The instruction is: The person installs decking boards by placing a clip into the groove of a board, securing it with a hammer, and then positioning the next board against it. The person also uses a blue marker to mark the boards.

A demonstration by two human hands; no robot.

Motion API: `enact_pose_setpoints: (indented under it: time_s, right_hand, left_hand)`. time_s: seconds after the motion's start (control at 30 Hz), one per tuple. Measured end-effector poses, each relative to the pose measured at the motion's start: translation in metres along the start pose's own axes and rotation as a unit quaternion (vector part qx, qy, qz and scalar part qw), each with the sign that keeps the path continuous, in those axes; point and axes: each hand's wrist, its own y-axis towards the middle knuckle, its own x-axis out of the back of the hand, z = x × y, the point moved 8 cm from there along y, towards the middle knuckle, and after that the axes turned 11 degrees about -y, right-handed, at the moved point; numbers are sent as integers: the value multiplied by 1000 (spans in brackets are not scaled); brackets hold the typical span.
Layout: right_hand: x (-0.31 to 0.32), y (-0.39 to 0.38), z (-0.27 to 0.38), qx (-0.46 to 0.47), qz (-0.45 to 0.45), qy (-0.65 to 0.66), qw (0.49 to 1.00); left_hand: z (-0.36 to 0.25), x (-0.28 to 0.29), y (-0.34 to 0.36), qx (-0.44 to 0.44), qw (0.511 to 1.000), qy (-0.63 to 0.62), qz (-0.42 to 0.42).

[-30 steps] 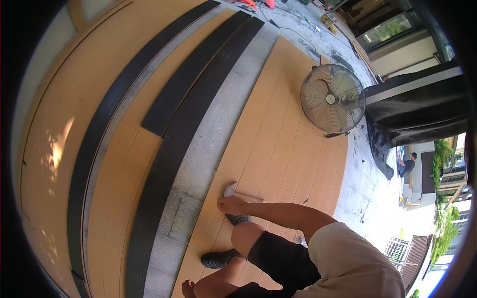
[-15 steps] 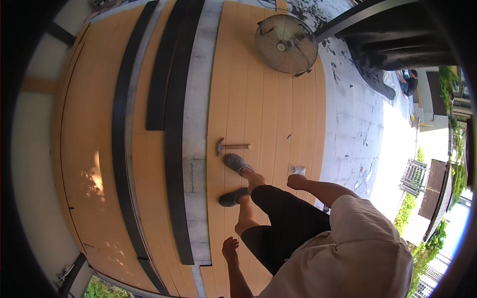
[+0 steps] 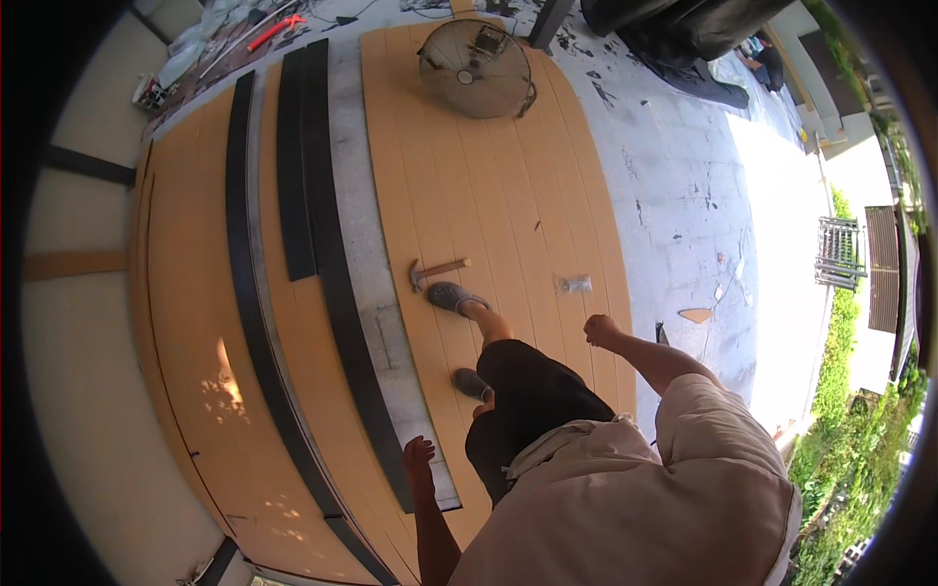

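My left hand [image 3: 418, 453] hangs over the dark long boards and the grey strip, its fingers loosely curled and a little apart, with nothing in it. Out to the right, above the tan planks, my right hand [image 3: 601, 330] is closed like a loose fist; no object shows in it. A claw hammer [image 3: 445, 269] with a wooden handle lies on the planks just beyond my front foot, away from both hands. Nearest my right hand is a small clear plastic packet [image 3: 576, 284] on the planks. Both feet wear dark clogs [image 3: 451, 297].
Tan planks [image 3: 489, 186] cover the floor under me. Long dark boards [image 3: 332, 264] lie to the left. A round caged fan [image 3: 464, 76] stands ahead. Grey ground [image 3: 674, 195] with scraps and a tan offcut [image 3: 695, 315] is at right. Another person [image 3: 767, 66] crouches far right.
My body and view have turned and shifted; the hammer and fan now appear farther left. My left hand has swung out over the boards, and my right hand is away from the packet.
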Motion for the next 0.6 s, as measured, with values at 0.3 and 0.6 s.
enact_pose_setpoints:
  time_s: [0.3,0.6]
  right_hand:
    - [-135,-189,-184,136,142,-331,923]
    - [-89,-227,-157,2,-28,101,994]
  left_hand:
    - [165,108,-75,151,988,-8,19]
    - [160,133,-82,72,996,52,-6]
